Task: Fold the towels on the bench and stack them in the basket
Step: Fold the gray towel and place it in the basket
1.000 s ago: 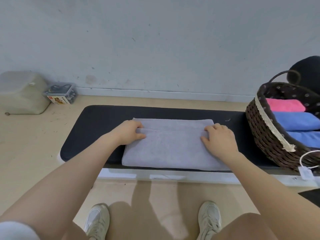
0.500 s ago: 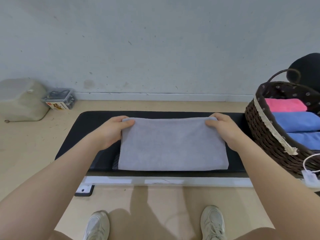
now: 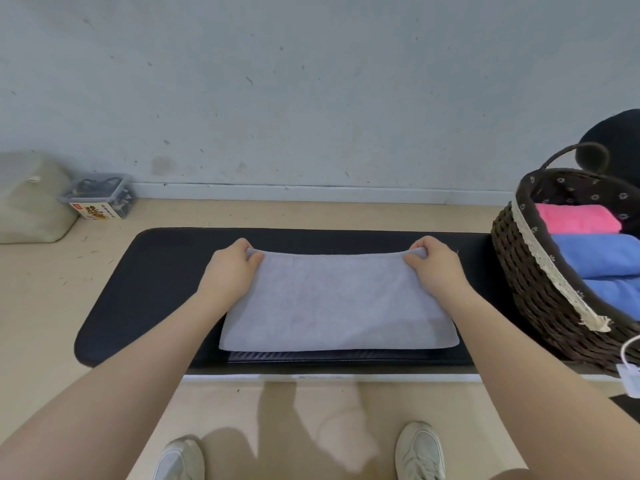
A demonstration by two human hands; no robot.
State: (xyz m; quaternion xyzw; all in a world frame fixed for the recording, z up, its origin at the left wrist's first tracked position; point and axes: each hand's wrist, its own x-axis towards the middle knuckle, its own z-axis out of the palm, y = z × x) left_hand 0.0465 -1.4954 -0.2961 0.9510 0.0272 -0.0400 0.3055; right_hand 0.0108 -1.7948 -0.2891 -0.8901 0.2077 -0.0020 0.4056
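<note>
I have the left hand (image 3: 231, 270) and right hand (image 3: 435, 266) each pinching a far corner of the grey towel (image 3: 337, 306), which lies folded on the black bench (image 3: 156, 271), its near edge close to the front lip. Risk: uneven pull would skew the layers or drag it off. The basket (image 3: 540, 289), already holding pink and blue towels, sits just right.

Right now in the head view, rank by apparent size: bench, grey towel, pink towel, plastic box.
1. bench
2. grey towel
3. and 4. pink towel and plastic box: they look alike. The basket hides part of the pink towel and the box sits farther off, so no ranking.
</note>
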